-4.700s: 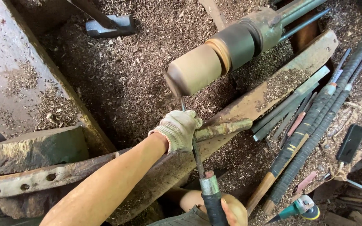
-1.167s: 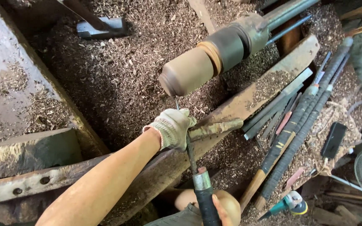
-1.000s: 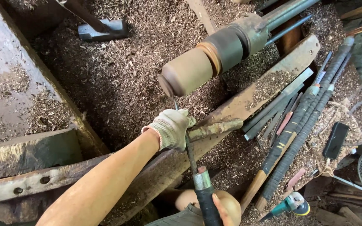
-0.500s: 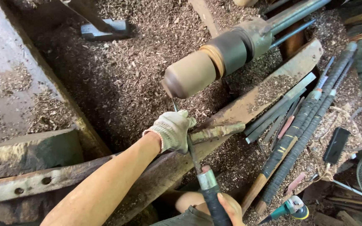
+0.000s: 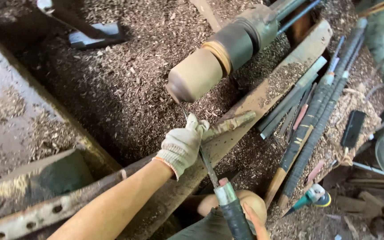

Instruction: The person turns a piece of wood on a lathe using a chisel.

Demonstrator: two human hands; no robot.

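raised slightly, chisel [image 5: 203, 153] stays gripped by gloved left hand [image 5: 182, 144], right hand [image 5: 252, 218] clasping handle.

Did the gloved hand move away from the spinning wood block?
No. The gloved left hand stays on the chisel, just below the wood block, as before. The whole view shifts a little, because the head camera moves.
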